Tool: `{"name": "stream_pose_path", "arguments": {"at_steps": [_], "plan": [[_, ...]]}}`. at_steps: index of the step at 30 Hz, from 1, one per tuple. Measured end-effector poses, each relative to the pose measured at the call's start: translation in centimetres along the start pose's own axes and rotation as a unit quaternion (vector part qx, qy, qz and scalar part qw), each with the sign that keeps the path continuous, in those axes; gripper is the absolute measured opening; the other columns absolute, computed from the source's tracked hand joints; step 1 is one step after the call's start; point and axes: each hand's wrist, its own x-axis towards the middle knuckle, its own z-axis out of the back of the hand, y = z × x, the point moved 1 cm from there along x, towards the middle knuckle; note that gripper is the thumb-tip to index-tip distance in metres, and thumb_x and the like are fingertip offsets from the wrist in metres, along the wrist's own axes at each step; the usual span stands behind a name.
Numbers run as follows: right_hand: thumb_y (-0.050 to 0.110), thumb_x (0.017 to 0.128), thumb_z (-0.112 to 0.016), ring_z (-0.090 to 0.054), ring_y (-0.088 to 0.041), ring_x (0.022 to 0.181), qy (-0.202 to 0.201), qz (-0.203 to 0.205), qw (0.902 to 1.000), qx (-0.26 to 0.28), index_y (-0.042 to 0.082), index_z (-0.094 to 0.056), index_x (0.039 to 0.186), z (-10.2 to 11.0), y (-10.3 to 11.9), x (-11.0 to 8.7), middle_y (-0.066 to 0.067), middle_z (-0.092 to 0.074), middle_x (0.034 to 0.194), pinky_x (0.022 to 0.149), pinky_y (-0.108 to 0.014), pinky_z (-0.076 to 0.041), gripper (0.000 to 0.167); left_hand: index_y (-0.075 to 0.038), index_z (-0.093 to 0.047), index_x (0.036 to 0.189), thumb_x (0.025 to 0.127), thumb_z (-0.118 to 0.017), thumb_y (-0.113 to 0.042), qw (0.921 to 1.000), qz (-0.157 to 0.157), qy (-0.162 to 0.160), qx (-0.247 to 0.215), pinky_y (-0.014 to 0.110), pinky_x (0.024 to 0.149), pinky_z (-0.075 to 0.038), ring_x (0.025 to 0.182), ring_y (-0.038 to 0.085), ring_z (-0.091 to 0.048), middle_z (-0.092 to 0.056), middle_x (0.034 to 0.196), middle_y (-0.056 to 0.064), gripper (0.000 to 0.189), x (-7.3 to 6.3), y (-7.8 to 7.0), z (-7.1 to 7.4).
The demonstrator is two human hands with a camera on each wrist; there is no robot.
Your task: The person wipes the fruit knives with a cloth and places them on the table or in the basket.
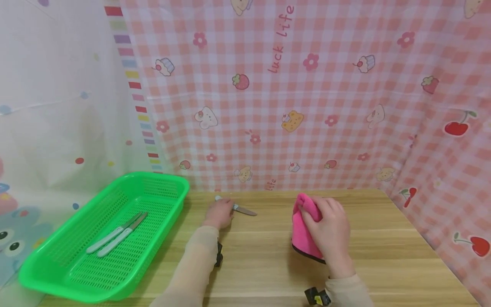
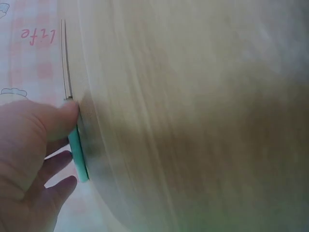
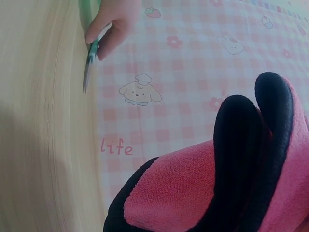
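Near the far edge of the table, my left hand pinches the handle of a small knife between thumb and fingers. Its blade points right in the head view; the handle looks teal in the left wrist view. The knife lies at or just above the wood; I cannot tell which. Over the table's right half, my right hand grips a folded pink cloth with a black trimmed edge. This cloth fills the lower right of the right wrist view, hiding the right fingers there.
At the left stands a green plastic basket with perforated walls. Two knives with pale handles lie in it side by side. A pink checked curtain rises behind the wooden table and along its right side.
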Motion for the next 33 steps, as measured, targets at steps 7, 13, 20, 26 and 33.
{"name": "stream_pose_path", "arguments": {"at_steps": [7,13,20,26,33], "plan": [[0.011,0.075,-0.086,-0.057,-0.031,0.084,-0.009,0.007,0.9999,0.004,0.004,-0.072,0.104,-0.14,-0.01,-0.05,-0.014,-0.065,0.092,0.064,-0.044,-0.047,0.033,-0.007,-0.069,0.106,0.089,-0.073,-0.011,0.9995,0.024,-0.002,0.020,0.045,0.090,-0.052,0.107,0.031,-0.059,-0.064,0.112,0.012,0.018,0.00,-0.46,0.36],[0.011,0.075,-0.086,-0.058,-0.031,0.084,-0.011,0.011,0.9999,0.007,0.004,-0.072,0.103,-0.15,-0.08,-0.05,-0.014,-0.066,0.092,0.065,-0.044,-0.047,0.032,-0.008,-0.070,0.100,0.087,-0.074,-0.006,0.9988,0.024,-0.010,0.042,0.042,0.089,-0.052,0.102,0.029,-0.059,-0.065,0.104,0.011,0.014,-0.13,-0.69,0.65],[0.012,0.075,-0.086,-0.057,-0.030,0.084,-0.008,0.006,0.9999,0.005,0.004,-0.073,0.103,-0.06,0.03,-0.06,-0.014,-0.066,0.092,0.064,-0.044,-0.047,0.032,-0.009,-0.068,0.088,0.085,-0.073,-0.002,0.9986,0.016,-0.031,0.039,0.040,0.082,-0.054,0.091,0.027,-0.061,-0.064,0.092,0.008,0.009,-0.19,-0.42,0.31],[0.012,0.075,-0.086,-0.057,-0.030,0.083,-0.005,0.001,1.0000,0.005,0.004,-0.073,0.103,0.04,0.24,-0.02,-0.014,-0.066,0.092,0.064,-0.043,-0.047,0.032,-0.009,-0.064,0.087,0.083,-0.075,-0.003,0.9991,0.008,-0.007,0.040,0.042,0.078,-0.055,0.087,0.027,-0.062,-0.064,0.087,0.007,0.013,-0.21,-0.13,0.01],[0.012,0.076,-0.086,-0.057,-0.030,0.083,-0.005,0.000,1.0000,0.002,0.004,-0.073,0.103,0.07,0.22,-0.04,-0.014,-0.066,0.092,0.064,-0.043,-0.046,0.032,-0.009,-0.062,0.084,0.082,-0.074,-0.006,0.9998,0.003,0.006,0.018,0.041,0.075,-0.054,0.082,0.024,-0.060,-0.061,0.084,0.005,0.012,-0.41,-0.28,0.47]]}}
